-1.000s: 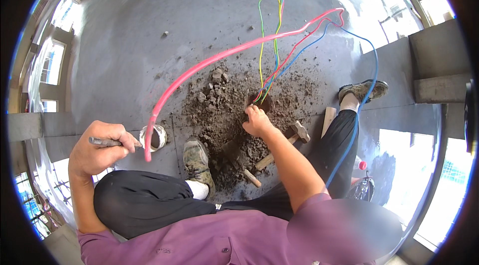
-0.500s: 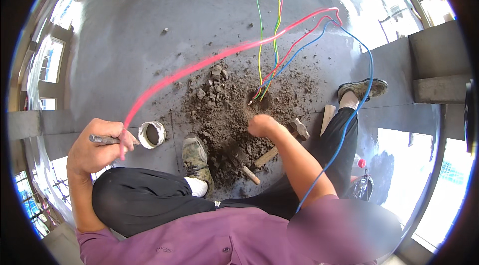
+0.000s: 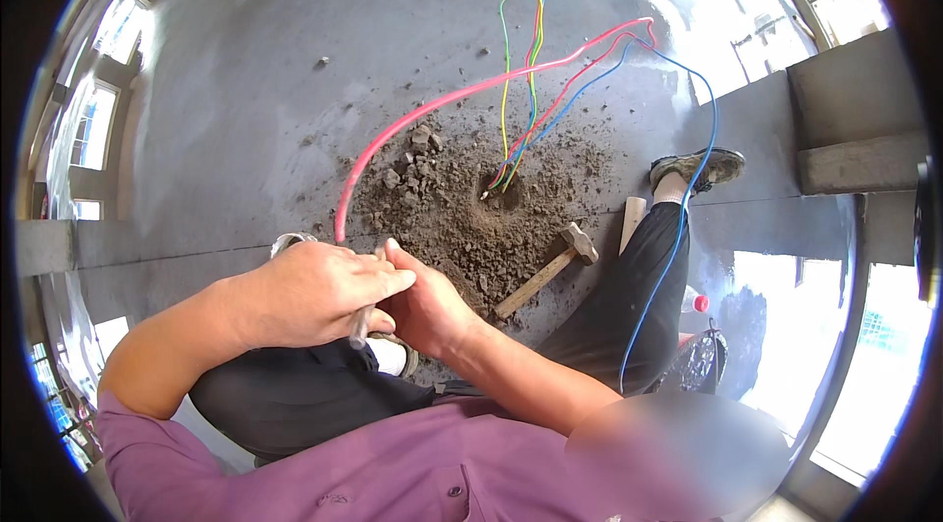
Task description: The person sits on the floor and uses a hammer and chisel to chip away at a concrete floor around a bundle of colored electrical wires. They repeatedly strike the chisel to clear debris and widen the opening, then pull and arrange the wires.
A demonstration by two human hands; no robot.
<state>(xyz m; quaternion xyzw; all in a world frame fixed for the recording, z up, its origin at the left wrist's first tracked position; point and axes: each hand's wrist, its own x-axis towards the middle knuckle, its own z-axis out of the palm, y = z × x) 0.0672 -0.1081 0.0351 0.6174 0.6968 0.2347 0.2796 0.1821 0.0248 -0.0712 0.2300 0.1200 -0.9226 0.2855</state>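
My left hand (image 3: pixel 314 291) is closed around a slim grey metal rod (image 3: pixel 360 328), whose lower end sticks out below the fingers. A red wire (image 3: pixel 432 105) arcs down to this hand and disappears behind its knuckles; I cannot see whether it is gripped. Against the left fingers lies my right hand (image 3: pixel 432 311), thumb raised and the other fingers curled; what they hold is hidden. Beyond the hands, several coloured wires (image 3: pixel 506 178) come out of a hollow in a patch of loose dirt (image 3: pixel 442 218).
A wooden-handled hammer (image 3: pixel 545 278) lies on the dirt's right edge, near a wooden piece (image 3: pixel 632 224). A white tub (image 3: pixel 292 240) is partly covered by my left hand. A blue wire (image 3: pixel 678 257) crosses my right leg. A red-capped bottle (image 3: pixel 699 304) and dark plastic bag (image 3: pixel 702 360) sit at right.
My left hand has moved right with the metal rod, bringing the red wire's near part along. My right hand has left the dirt and come back to meet it. The tub is now mostly covered.
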